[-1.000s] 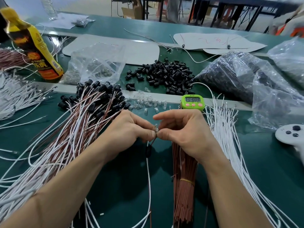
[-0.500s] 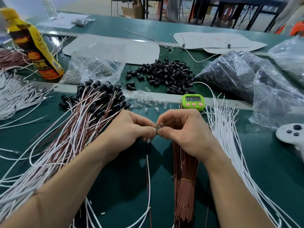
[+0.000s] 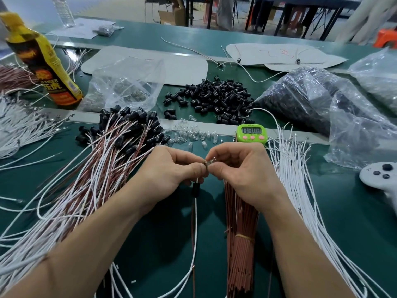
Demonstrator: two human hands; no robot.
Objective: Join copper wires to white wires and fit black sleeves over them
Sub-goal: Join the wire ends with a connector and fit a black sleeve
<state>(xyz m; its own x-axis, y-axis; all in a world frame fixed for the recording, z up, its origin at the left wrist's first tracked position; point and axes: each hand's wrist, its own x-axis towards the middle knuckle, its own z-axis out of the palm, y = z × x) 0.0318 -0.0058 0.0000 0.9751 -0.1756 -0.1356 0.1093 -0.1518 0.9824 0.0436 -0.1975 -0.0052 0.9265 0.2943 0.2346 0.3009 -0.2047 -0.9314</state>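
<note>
Just on the near side of the green timer (image 3: pixel 251 134), my left hand (image 3: pixel 169 168) and right hand (image 3: pixel 242 173) meet fingertip to fingertip. Each pinches the small clear piece (image 3: pixel 208 163) between thumb and forefinger, so it sits right in the gap between my two grips. A white wire (image 3: pixel 196 233) and a copper wire (image 3: pixel 192 220) hang from it towards me. A black sleeve (image 3: pixel 195 188) is threaded on them just under my left fingers. My other fingers curl in, knuckles up, and both forearms reach in from nearer me than the timer. The bound copper bundle (image 3: pixel 240 244) lies under my right wrist, straight towards me from the timer.
</note>
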